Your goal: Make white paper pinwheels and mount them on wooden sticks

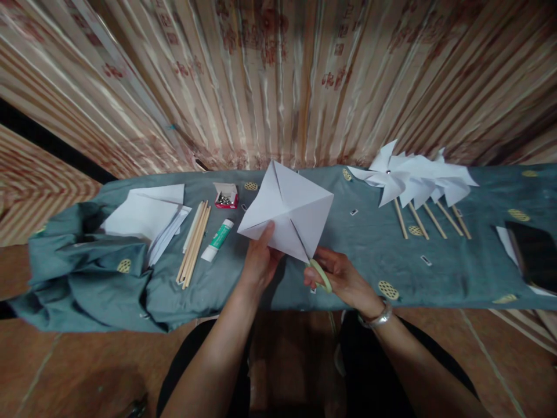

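Observation:
My left hand (260, 259) pinches the lower edge of a white square sheet of paper (287, 209) creased along its diagonals, held up over the grey-green cloth (369, 244). My right hand (342, 277) grips scissors with a pale green handle (321, 275); the blades run up into the paper's lower corner along a crease. A metal watch sits on my right wrist.
On the left lie a stack of white paper (145, 217), several wooden sticks (194, 242), a glue stick (217, 240) and a small red box of pins (226, 197). Several finished white paper pinwheels on sticks (413, 183) lie right. A dark phone (533, 252) rests far right.

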Demonstrator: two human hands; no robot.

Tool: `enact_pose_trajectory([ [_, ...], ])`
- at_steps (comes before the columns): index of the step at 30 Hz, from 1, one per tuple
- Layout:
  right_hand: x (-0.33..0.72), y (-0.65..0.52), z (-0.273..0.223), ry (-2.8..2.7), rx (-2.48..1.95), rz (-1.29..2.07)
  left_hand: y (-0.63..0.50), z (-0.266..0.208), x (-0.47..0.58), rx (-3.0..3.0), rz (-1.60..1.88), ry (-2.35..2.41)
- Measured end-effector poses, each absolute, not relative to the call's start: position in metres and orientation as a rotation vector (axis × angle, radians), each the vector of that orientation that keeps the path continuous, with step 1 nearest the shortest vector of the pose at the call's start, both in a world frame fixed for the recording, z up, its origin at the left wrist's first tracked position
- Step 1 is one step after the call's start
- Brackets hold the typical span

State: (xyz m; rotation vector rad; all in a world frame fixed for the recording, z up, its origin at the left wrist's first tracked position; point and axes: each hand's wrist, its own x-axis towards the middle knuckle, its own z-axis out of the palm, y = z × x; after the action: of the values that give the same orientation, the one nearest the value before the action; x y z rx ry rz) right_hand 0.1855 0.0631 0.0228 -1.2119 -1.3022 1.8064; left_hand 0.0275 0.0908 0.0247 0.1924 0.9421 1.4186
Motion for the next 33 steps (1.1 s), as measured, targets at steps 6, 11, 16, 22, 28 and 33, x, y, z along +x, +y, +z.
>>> enact_pose_trajectory([
  [6, 0.1861, 0.0613, 0.0227, -1.273, -1.216, 1.823, 0.0899, 0.0256, 0.0274, 0.194, 1.42, 0.958],
  [11, 0.1861, 0.0606, 0.0204, -1.283, -1.197, 1.819, 0.0897, 0.0247, 0.0267, 0.195, 1.419, 0.962],
  [16, 0.1858, 0.0602, 0.0167, -1.284, -1.185, 1.808, 0.0894, 0.025, 0.0263, 0.207, 1.419, 0.941],
  [22, 0.1848, 0.0605, 0.018, -1.233, -1.216, 1.823, 0.0898, 0.0254, 0.0266, 0.208, 1.445, 0.935],
  [28, 0.184, 0.061, 0.0175, -1.227, -1.203, 1.827, 0.0899, 0.0245, 0.0255, 0.205, 1.43, 0.964],
  [33, 0.1827, 0.0603, 0.0157, -1.239, -1.208, 1.806, 0.0901, 0.0253, 0.0253, 0.204, 1.417, 0.987],
])
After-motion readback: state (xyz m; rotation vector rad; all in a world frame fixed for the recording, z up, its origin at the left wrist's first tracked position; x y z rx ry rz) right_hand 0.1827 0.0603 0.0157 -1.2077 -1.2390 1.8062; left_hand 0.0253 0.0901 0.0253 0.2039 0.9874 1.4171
